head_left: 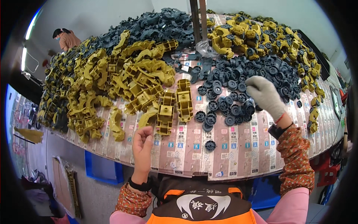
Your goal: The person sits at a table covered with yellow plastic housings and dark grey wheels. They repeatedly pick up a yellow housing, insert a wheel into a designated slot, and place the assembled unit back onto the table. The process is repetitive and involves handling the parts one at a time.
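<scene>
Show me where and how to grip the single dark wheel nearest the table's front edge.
Pinch the dark wheel by opposite sides of its round rim, probably best coming down from above on the person's side. It appears to lie flat, face up, apart from the wheel pile beyond it, so fingertips should fit around its edge.

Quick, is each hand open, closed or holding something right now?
Left hand: loosely open, nothing visible in it.
Right hand: at the dark wheels; grip cannot be told.
</scene>
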Action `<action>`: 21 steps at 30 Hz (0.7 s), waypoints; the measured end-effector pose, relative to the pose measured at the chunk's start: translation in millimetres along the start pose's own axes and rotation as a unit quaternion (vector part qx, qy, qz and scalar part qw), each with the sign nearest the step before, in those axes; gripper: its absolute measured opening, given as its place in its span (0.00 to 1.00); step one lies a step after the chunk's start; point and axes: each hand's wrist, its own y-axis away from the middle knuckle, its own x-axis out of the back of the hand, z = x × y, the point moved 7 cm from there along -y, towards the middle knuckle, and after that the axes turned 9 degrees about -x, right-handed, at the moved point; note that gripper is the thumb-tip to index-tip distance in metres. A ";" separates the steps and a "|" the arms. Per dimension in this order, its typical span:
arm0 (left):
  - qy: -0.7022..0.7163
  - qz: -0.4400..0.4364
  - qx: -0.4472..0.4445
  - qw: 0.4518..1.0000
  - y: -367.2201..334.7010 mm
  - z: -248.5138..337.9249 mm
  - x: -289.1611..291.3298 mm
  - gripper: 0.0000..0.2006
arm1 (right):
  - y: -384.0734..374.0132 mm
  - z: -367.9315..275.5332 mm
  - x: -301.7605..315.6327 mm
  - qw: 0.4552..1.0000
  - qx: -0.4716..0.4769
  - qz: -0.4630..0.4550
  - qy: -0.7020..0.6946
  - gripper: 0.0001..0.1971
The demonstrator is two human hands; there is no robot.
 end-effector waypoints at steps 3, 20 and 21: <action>0.015 -0.003 -0.006 1.000 -4.2 5.0 0.0 0.14 | 0.5 -40.8 -39.1 0.998 0.046 0.023 0.044 0.09; -0.166 -0.033 -0.115 0.979 -29.5 11.8 17.8 0.15 | 48.1 -124.3 -73.0 0.998 0.049 -0.041 -0.021 0.19; -0.219 -0.051 -0.144 0.964 -35.6 22.2 7.8 0.16 | 61.6 -128.5 -72.4 0.995 0.045 -0.077 -0.043 0.19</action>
